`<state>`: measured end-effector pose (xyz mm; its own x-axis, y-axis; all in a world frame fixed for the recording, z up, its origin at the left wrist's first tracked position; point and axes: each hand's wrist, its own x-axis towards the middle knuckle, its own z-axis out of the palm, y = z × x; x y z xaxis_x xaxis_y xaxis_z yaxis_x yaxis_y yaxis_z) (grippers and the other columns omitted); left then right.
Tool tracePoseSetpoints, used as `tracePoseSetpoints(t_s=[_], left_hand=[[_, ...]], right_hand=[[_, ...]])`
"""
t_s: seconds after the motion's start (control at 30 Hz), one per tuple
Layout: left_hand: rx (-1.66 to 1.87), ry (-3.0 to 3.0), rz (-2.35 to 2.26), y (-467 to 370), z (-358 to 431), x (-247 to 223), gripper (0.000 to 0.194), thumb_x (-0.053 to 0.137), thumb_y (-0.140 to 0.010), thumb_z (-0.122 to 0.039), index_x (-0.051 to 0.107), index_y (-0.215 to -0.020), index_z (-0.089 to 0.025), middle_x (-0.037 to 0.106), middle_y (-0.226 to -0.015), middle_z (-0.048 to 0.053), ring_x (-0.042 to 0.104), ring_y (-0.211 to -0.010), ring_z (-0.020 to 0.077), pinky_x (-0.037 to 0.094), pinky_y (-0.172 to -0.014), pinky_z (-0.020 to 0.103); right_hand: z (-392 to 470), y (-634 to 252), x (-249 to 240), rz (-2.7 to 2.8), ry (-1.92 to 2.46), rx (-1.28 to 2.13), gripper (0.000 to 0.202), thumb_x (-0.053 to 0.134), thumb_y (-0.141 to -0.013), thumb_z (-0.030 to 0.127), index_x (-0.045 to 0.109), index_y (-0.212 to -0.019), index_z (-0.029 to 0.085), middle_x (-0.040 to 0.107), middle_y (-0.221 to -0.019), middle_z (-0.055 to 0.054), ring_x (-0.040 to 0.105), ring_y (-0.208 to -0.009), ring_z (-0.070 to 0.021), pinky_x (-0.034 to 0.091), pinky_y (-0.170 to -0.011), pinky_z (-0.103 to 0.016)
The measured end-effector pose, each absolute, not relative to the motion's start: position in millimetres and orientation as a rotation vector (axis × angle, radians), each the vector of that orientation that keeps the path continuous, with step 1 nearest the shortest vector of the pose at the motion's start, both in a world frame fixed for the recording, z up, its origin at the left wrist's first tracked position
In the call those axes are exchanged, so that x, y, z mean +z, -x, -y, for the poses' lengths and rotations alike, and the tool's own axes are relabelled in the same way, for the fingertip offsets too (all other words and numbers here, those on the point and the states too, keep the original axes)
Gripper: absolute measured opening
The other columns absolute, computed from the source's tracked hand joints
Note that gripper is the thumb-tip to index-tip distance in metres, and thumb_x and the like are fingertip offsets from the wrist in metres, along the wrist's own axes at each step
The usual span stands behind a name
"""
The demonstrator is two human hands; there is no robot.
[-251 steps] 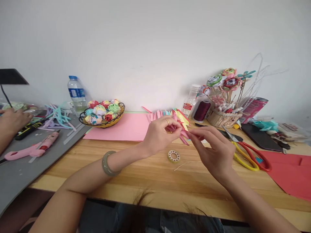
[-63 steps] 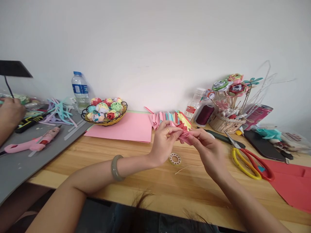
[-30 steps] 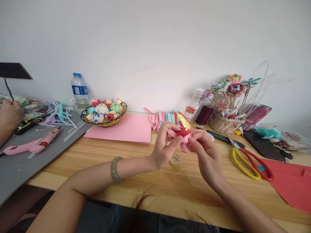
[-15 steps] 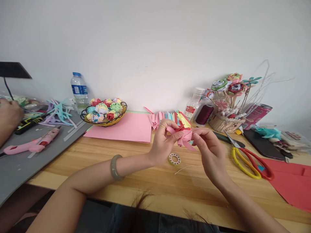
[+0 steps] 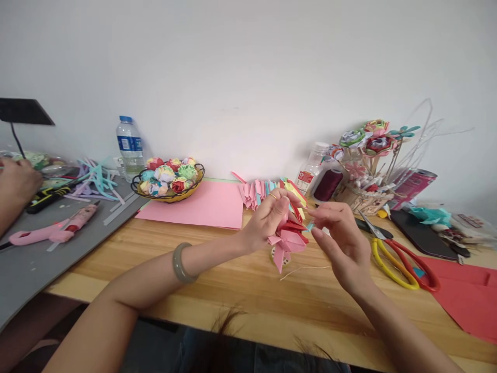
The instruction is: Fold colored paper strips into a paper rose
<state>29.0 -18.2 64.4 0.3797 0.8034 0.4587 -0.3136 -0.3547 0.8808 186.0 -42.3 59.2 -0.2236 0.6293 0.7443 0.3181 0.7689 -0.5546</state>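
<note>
My left hand [image 5: 269, 220] is closed on a folded paper piece [image 5: 289, 241] of pink and red paper. Its pointed pink flaps hang below the fingers, over a small roll of tape [image 5: 286, 260] that it partly covers. Just right of the paper is my right hand [image 5: 344, 241], thumb and index finger apart, index tip close to the left fingertips. Whether a fine thread runs between the hands is too small to tell. A pale string [image 5: 305, 269] lies on the wooden table [image 5: 233, 280] below. Behind the hands stands a row of folded colored paper pieces [image 5: 254, 194].
Left: pink glue gun [image 5: 54, 233] on a gray mat [image 5: 85, 248], another person's hand [image 5: 17, 181], water bottle [image 5: 130, 147]. A basket [image 5: 174, 197] of paper flowers sits on pink paper [image 5: 202, 212]. Right: scissors [image 5: 404, 264], phone [image 5: 423, 235], red paper [image 5: 466, 295], thread spool [image 5: 328, 185].
The folded paper piece has turned and dropped lower, its pink flaps now pointing down over the tape roll. My right thumb and index finger have come off it and spread apart.
</note>
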Motion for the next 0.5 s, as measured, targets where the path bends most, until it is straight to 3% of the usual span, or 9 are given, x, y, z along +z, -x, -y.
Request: tracePoseSetpoints(t_s=[0.3,0.4,0.5], left_hand=[[0.961,-1.565,-0.3,-20,8,69,0.043,0.046,-0.077,-0.053,0.048,-0.104,-0.02,0.052,-0.097,0.007,0.053,-0.066,0.0088,0.043,-0.058,0.022],[0.885,-1.59,-0.277,-18,6,69,0.049,0.043,-0.076,-0.057,0.046,-0.11,-0.021,0.051,-0.101,0.008,0.053,-0.065,0.0089,0.044,-0.056,0.022],[0.859,-1.626,-0.271,-17,5,70,0.053,0.039,-0.075,-0.061,0.047,-0.107,-0.02,0.052,-0.103,0.01,0.053,-0.066,0.0092,0.044,-0.058,0.023]], right_hand=[[42,-188,63,2.017,0.624,0.149,0.026,0.053,-0.08,0.021,0.059,-0.103,0.03,0.051,-0.089,-0.004,0.05,-0.086,-0.0192,0.046,-0.07,-0.037],[45,-187,64,2.072,0.564,-0.007,0.025,0.055,-0.077,0.021,0.059,-0.101,0.027,0.053,-0.082,-0.004,0.052,-0.076,-0.0182,0.046,-0.062,-0.035],[45,-184,62,2.081,0.509,-0.266,0.023,0.059,-0.072,0.012,0.06,-0.09,0.026,0.056,-0.07,-0.001,0.052,-0.06,-0.0138,0.044,-0.051,-0.029]])
